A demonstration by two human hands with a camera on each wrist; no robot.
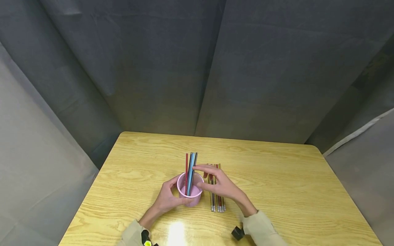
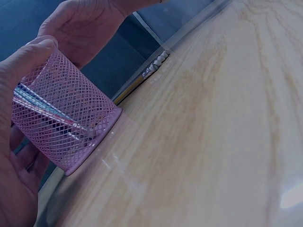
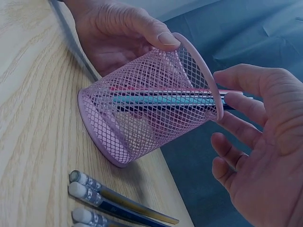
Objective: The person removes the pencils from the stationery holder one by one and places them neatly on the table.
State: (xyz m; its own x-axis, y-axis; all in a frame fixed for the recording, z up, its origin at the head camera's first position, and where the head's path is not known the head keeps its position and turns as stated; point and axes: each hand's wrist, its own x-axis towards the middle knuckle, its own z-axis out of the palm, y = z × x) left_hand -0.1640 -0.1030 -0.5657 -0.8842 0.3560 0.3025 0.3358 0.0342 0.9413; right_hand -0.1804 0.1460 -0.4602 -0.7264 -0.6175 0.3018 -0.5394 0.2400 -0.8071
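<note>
A pink mesh pencil cup [image 1: 194,203] stands on the table, gripped by my left hand [image 1: 167,198] round its left side with the thumb across the front. Several pencils [image 3: 151,100], red, light blue and dark, lean inside the cup, their upper ends above the rim. At the cup's right side my right hand [image 1: 222,186] has its fingers spread loosely, the index fingertip right at the dark pencil. In the right wrist view that hand's fingertips are close to the rim, with no pencil enclosed in them. Several striped pencils [image 1: 219,204] lie just right of the cup, partly under the right hand.
The wood-grain table [image 1: 286,191] extends on both sides of the hands. Dark grey curtains [image 1: 160,68] hang behind its far edge, and lighter fabric [image 1: 37,153] hangs at the left. The loose pencils' white eraser ends [image 3: 83,190] face the table's near side.
</note>
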